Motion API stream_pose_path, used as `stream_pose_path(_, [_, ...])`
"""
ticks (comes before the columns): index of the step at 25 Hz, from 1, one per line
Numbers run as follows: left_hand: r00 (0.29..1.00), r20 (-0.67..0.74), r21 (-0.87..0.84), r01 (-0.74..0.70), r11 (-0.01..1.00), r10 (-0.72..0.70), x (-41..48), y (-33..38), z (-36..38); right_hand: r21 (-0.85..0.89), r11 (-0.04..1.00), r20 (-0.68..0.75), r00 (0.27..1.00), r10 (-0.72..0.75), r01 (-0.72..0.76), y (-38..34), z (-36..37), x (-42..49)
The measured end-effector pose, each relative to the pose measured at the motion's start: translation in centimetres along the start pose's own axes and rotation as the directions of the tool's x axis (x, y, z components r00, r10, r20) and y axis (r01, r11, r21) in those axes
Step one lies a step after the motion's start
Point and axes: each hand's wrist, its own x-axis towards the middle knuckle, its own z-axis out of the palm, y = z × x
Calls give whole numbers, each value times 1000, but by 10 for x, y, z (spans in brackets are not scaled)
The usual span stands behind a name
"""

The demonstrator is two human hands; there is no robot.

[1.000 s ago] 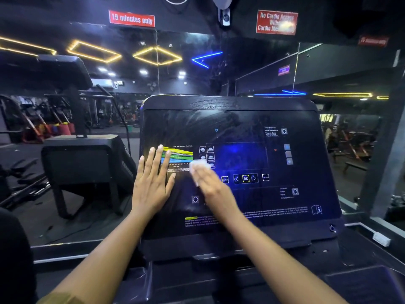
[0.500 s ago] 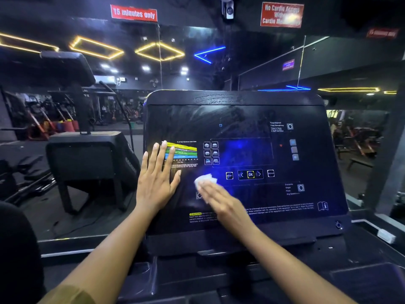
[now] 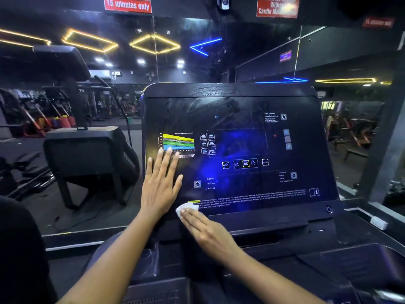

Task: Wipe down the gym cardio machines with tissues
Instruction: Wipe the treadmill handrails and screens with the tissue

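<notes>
Head-height view down onto the wide, dark, glossy touch console (image 3: 241, 106) of a black cardio machine; left hand (image 3: 161, 185) laid flat on the console's left side, fingers straight and slightly spread, fingertips at the lower edge of a striped yellow, green and blue heart-rate chart (image 3: 178, 141); right hand (image 3: 206, 231) also flat, straight fingers pressing a small white folded tissue (image 3: 186, 208) against the console's lower left edge, by a yellow warning label (image 3: 194, 201), just beside the left wrist; red "15 minutes only" sign (image 3: 127, 5) overhead; second black machine (image 3: 87, 154) to the left.
</notes>
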Motion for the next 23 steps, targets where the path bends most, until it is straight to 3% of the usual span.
stream_pose_path(3, [1000,14,-33,-14,999,15,-19,15,3,6,976,-35,975,218,-218,40,-10,-5])
stream_pose_path(6, [999,44,28,-1,1000,-1,-24,21,6,65,868,-62,867,495,-492,73,-26,-6])
stream_pose_path(8, [999,49,46,1,999,-3,-25,22,6,103,831,-83,828,554,-546,65,-23,-4])
stream_pose_path(10, [999,39,54,-2,999,0,-25,22,6,130,889,-66,891,450,-439,31,-9,-9])
stream_pose_path(12, [999,38,59,-11,998,9,-26,22,6,111,972,-5,978,207,-206,-3,-4,-19])
stream_pose_path(14, [999,32,65,-12,998,10,-26,21,6,97,989,37,993,109,-112,6,-9,-30])
stream_pose_path(17, [999,30,68,-11,998,9,-26,21,7,21,983,64,981,181,-183,50,-28,-48])
stream_pose_path(21, [999,36,71,-2,997,-1,-25,23,7,66,930,28,932,360,-361,73,-43,-66])
stream_pose_path(23, [999,38,71,0,997,-3,-26,22,6,122,960,19,967,253,-253,51,-32,-60])
